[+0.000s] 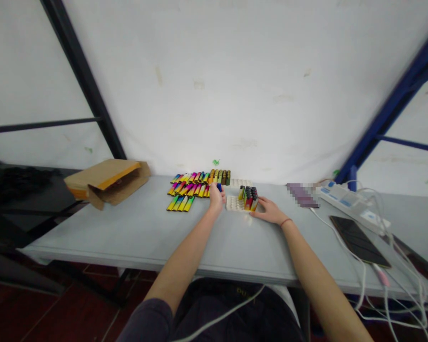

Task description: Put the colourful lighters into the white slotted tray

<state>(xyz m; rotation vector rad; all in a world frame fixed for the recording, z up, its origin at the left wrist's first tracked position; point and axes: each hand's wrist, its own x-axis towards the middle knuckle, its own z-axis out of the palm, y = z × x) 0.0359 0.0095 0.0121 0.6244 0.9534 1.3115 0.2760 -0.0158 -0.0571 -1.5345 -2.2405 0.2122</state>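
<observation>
My left hand (217, 197) is closed round a dark blue tube (219, 187), mostly hidden by the fingers, just left of a white holed tray (231, 203). Black-topped coloured tubes (251, 198) stand upright in the tray's right part; holes show at its left. My right hand (270, 211) grips the tray's right end, thumb at the front and fingers along the side. Left of my left hand, many yellow, pink, blue and green tubes (180, 203) lie flat in rows. Behind it stands an upright block of tubes with orange and dark tops (220, 176).
Another white tray (240, 182) lies by the wall. An opened cardboard box (107, 178) sits at the table's left. To the right are a purple pixelated object (302, 195), a black phone (358, 240), and a power strip (353, 206) with tangled white cables.
</observation>
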